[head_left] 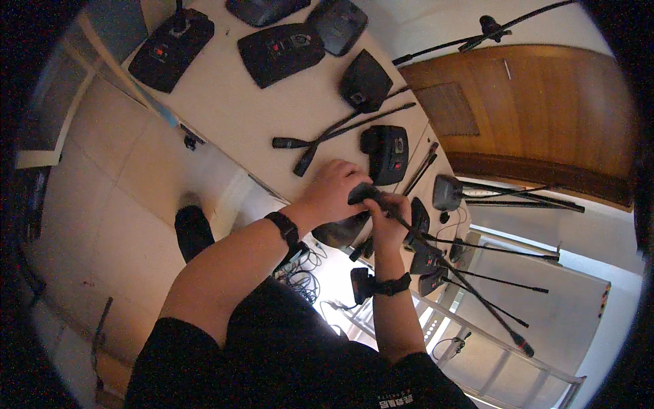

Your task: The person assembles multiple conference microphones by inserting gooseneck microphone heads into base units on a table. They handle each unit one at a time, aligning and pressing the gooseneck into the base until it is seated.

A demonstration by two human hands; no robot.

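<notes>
Both of my hands meet over the table's near edge, closed around one black gooseneck microphone [477, 293]. My left hand [332, 187] grips its thick dark end, mostly hidden by the fingers. Just to the right, my right hand [390, 225] pinches the part where the thin stem begins. From there the stem slants down to the right, ending in a dark head with a reddish ring. Right beyond my hands sits a black microphone base [388, 155] with a red button. Two loose gooseneck stems [327, 135] lie crossed on the table to the left of that base.
More black bases [281, 53] are spread over the pale tabletop [238, 129]. Several bases with upright stems [426, 261] stand to the right of my hands. Tangled cables [300, 283] hang below the edge. A wooden panel [545, 116] and a metal rack [504, 341] are at right.
</notes>
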